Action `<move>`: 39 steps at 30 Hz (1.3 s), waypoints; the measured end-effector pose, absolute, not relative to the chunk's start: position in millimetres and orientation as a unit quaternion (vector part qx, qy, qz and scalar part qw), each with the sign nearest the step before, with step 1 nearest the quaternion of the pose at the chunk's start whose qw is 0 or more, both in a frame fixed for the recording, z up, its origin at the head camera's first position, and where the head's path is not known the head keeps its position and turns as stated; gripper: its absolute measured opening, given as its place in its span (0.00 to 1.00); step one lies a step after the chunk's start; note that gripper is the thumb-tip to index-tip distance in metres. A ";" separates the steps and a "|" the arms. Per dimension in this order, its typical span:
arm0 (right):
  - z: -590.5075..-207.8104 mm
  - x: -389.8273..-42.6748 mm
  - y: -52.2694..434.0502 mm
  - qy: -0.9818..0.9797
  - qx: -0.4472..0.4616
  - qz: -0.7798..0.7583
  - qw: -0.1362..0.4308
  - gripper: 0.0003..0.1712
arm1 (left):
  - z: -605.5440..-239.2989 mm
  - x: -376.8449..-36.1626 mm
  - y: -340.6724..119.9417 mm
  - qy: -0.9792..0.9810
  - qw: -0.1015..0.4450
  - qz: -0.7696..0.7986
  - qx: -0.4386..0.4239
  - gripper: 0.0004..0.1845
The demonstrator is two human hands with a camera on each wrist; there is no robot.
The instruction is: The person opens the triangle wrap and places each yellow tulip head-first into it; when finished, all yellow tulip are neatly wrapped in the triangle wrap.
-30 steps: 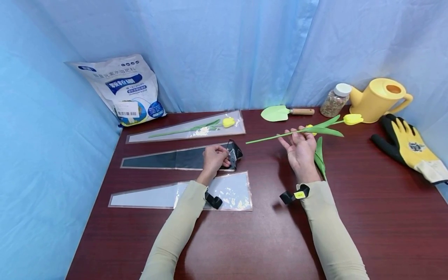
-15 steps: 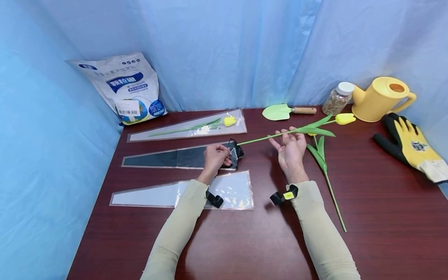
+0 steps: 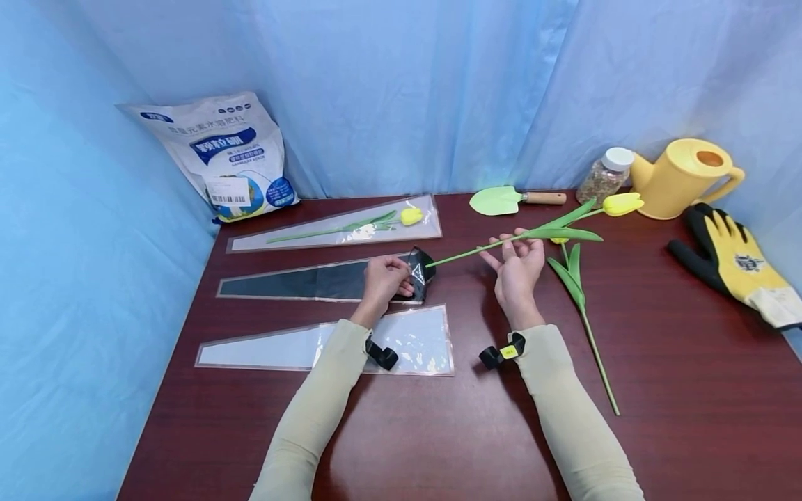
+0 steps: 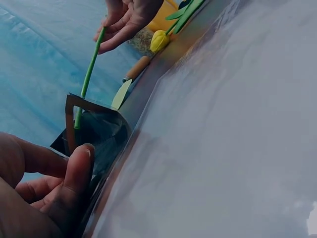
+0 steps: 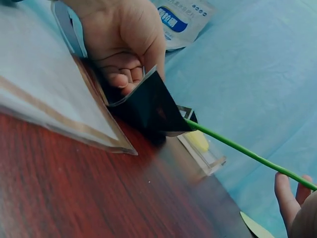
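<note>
My left hand pinches the wide end of a black tapered flower sleeve, lifting its mouth open. In my right hand is the green stem of a yellow artificial tulip, held between thumb and fingers, its bloom pointing right. The stem's cut end sits just inside the sleeve's mouth in the left wrist view. The right wrist view also shows the stem entering at the black opening. A second yellow tulip lies on the table beside my right hand.
A sleeve with a tulip in it lies behind the black one, a white sleeve in front. Around the back stand a fertilizer bag, a trowel, a jar and a yellow watering can; gloves lie right.
My right hand has moved left with the tulip, bringing the stem's end from the open space beside the black sleeve to inside its mouth. The left hand has stayed at the sleeve.
</note>
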State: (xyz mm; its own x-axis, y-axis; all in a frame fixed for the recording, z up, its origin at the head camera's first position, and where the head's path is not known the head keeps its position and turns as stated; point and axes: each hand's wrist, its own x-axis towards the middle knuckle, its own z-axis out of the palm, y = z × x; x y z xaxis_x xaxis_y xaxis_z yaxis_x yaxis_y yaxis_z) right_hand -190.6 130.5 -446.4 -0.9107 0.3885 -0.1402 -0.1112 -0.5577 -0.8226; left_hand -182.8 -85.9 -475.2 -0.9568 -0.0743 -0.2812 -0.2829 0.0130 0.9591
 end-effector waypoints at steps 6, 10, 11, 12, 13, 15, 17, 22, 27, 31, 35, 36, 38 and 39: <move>-451.5 -192.5 127.5 -0.466 -0.140 0.858 0.167 0.10 | -472.8 -183.3 -87.2 0.722 0.064 0.683 -0.090 0.04; -453.2 -192.6 123.6 -0.477 -0.135 0.850 0.177 0.11 | -467.4 -182.4 -85.2 0.762 0.049 0.643 -0.066 0.05; -453.2 -192.4 122.3 -0.478 -0.134 0.850 0.179 0.11 | -465.5 -181.9 -84.4 0.773 0.044 0.629 -0.062 0.05; -453.3 -192.2 121.2 -0.478 -0.133 0.849 0.181 0.11 | -463.6 -181.5 -83.5 0.783 0.038 0.618 -0.060 0.06; -453.3 -192.0 120.2 -0.480 -0.133 0.847 0.184 0.12 | -461.8 -180.9 -82.5 0.791 0.033 0.608 -0.057 0.07; -453.3 -191.3 118.3 -0.480 -0.132 0.846 0.189 0.12 | -458.5 -179.9 -80.3 0.803 0.023 0.593 -0.053 0.07; -453.2 -190.4 117.0 -0.481 -0.133 0.845 0.193 0.12 | -455.2 -178.3 -78.0 0.811 0.012 0.583 -0.051 0.08; -454.4 -188.6 115.1 -0.482 -0.132 0.844 0.196 0.12 | -448.3 -175.5 -70.4 0.825 -0.022 0.562 -0.051 0.10; -456.4 -187.6 113.2 -0.481 -0.128 0.846 0.193 0.13 | -441.3 -176.9 -58.5 0.838 -0.046 0.541 -0.054 0.12; -458.0 -186.0 111.4 -0.470 -0.125 0.853 0.192 0.17 | -434.9 -180.2 -48.2 0.839 -0.063 0.537 -0.065 0.11; -459.3 -184.6 110.2 -0.467 -0.123 0.856 0.187 0.22 | -432.7 -182.5 -43.0 0.839 -0.067 0.536 -0.065 0.10; -459.7 -184.4 110.1 -0.466 -0.124 0.857 0.184 0.24 | -432.6 -182.8 -42.8 0.839 -0.066 0.536 -0.063 0.10; -459.6 -184.0 110.3 -0.467 -0.123 0.858 0.176 0.25 | -432.4 -183.3 -42.8 0.838 -0.066 0.538 -0.062 0.10; -459.6 -183.8 110.5 -0.467 -0.122 0.859 0.171 0.26 | -432.5 -183.7 -43.0 0.837 -0.068 0.539 -0.063 0.10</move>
